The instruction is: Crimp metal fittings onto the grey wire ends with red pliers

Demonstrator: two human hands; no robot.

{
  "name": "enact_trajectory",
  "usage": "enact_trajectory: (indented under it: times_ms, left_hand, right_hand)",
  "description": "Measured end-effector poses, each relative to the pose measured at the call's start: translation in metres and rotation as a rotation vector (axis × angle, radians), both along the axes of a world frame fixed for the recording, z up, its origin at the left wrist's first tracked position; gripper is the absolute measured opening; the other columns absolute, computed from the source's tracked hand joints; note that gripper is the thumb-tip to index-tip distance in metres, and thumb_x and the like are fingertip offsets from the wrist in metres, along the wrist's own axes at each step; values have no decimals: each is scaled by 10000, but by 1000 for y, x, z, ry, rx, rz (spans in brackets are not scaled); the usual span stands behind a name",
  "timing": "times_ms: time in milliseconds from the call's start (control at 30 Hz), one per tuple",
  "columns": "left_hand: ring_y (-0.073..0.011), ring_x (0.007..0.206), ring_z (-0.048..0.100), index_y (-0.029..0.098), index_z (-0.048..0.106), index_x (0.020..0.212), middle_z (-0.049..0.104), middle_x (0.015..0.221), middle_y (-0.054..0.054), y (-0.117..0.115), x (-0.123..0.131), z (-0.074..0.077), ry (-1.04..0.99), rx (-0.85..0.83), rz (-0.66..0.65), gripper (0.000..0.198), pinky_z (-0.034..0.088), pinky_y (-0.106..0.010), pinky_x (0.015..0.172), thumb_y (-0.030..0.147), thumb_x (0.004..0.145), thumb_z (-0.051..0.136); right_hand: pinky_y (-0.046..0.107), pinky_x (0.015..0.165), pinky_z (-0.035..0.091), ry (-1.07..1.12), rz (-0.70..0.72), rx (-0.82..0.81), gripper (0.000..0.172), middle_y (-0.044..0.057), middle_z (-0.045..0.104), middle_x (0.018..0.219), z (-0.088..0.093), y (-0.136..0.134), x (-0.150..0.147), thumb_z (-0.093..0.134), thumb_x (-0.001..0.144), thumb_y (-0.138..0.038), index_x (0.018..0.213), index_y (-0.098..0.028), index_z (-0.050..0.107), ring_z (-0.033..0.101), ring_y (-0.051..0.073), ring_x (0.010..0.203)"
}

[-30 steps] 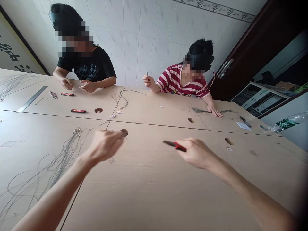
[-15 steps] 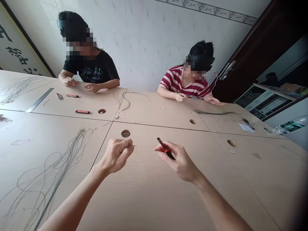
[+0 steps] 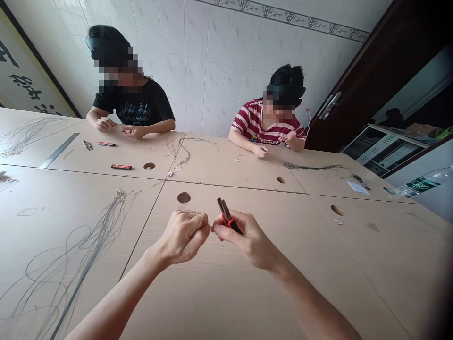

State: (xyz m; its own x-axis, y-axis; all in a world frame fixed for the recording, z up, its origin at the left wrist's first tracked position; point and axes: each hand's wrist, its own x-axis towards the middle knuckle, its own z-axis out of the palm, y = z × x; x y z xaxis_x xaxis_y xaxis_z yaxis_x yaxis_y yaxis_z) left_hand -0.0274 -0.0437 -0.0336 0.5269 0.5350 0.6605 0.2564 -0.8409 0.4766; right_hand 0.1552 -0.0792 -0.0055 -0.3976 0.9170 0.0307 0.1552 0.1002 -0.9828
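Note:
My left hand (image 3: pixel 184 235) is closed in a pinch over the table (image 3: pixel 219 293), holding a thin wire that barely shows at its fingertips. My right hand (image 3: pixel 244 238) is closed round a pair of red-and-black pliers (image 3: pixel 226 215), whose jaws point up and away. The fingertips of both hands meet at the centre, just in front of a round hole (image 3: pixel 183 197) in the tabletop.
A bundle of grey wires (image 3: pixel 81 245) lies to my left. Across the table sit a person in a black shirt (image 3: pixel 136 106) and a person in a striped shirt (image 3: pixel 264 123), both busy with their hands. A ruler (image 3: pixel 58 150), small tools and a bottle (image 3: pixel 421 184) lie about.
My hands have come together from well apart until the fingertips touch. The pliers have swung from pointing left to pointing up. The person in the striped shirt has lowered both hands.

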Motion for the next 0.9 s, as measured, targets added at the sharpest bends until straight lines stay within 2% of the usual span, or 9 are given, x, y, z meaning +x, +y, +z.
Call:
enact_trajectory:
  times_ms: [133,300,400,533,700,900]
  left_hand:
    - [-94,487,205,227,240,666,248,566,70,-2,1,1,-53,-91,-37,282,226,-249,457,38,828,372]
    - [-110,614,476,190,492,783,503,672,20,-8,-4,2,-140,-337,-43,136,410,-239,564,74,836,445]
    - [-125,671,546,186,566,876,598,751,-9,-10,-6,1,-180,-421,-45,142,460,-252,605,85,852,470]
    - [-112,630,540,185,581,909,617,732,-5,-11,-4,2,-230,-433,-1,131,459,-240,579,94,847,511]
    - [-90,584,486,167,583,819,602,700,-5,-11,0,9,-220,-389,37,86,411,-216,519,97,826,533]
    - [-79,550,441,178,566,767,526,622,30,-13,1,6,-235,-377,41,116,393,-202,499,83,823,531]
  right_hand:
    - [243,539,282,-75,-53,60,201,-55,378,633,4,-3,0,530,906,-291,733,-200,479,319,88,573]
    - [247,606,334,-209,-152,254,203,-40,415,677,7,-4,0,516,899,-246,716,-206,438,385,106,635]
    - [247,640,348,-260,-176,379,189,-37,439,692,7,-3,0,524,871,-167,720,-211,418,423,117,680]
    - [244,656,355,-322,-147,439,189,-32,472,708,7,-3,3,529,834,-86,736,-211,427,440,125,710]
    - [247,667,365,-376,-109,465,170,-21,512,732,10,-3,5,539,810,-52,786,-209,478,458,134,728]
    - [260,652,379,-371,-120,433,134,-9,525,734,11,-4,4,537,855,-130,769,-212,477,477,142,717]
